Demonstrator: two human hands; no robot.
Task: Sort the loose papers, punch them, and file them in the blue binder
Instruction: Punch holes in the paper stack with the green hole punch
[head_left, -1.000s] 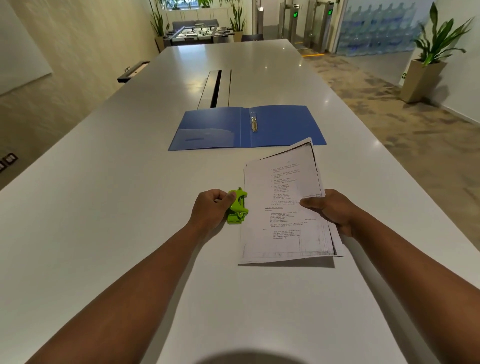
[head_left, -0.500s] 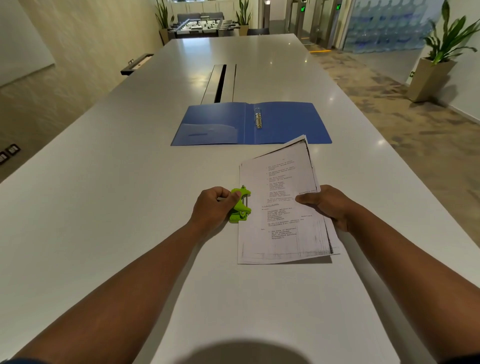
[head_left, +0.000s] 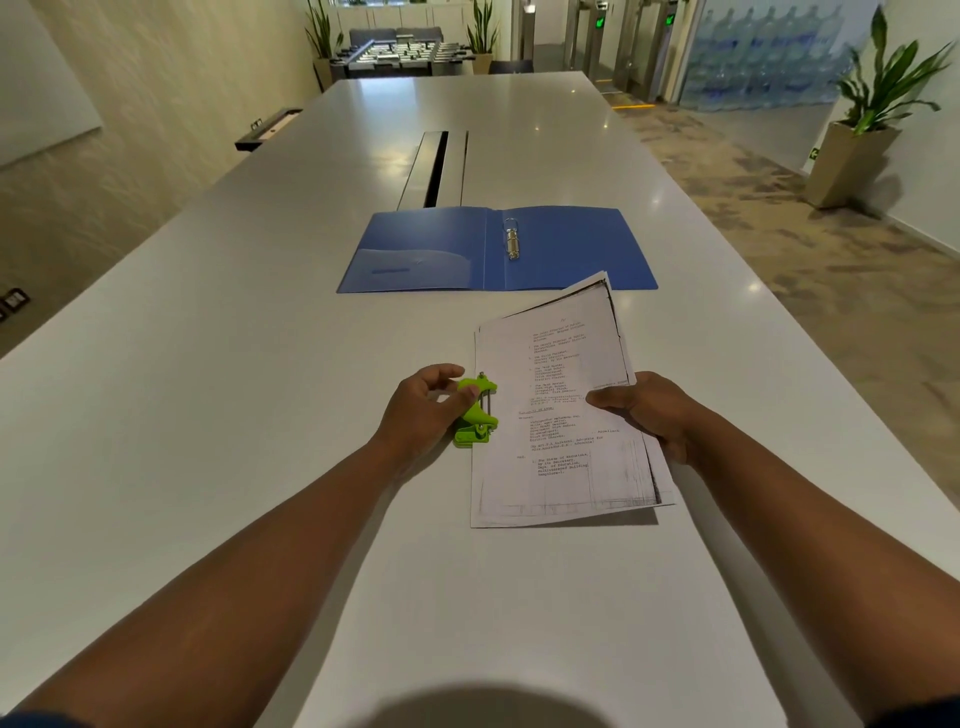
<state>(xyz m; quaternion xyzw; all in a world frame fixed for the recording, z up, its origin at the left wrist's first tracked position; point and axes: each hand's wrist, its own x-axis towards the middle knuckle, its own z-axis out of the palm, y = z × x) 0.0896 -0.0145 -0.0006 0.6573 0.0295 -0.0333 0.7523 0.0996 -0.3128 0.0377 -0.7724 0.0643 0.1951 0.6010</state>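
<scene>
A stack of printed papers lies on the white table, its left edge tucked into a small green hole punch. My left hand rests on the punch with its fingers loosely curled over the lever. My right hand grips the right edge of the stack, thumb on top. Beyond the papers the blue binder lies open flat, its metal rings showing at the spine.
A cable slot runs down the table's middle behind the binder. The table's right edge drops to carpet, where a potted plant stands. A foosball table sits past the far end.
My left hand has loosened from a tight fist on the punch, and the green lever has risen. The papers and my right hand have stayed in place.
</scene>
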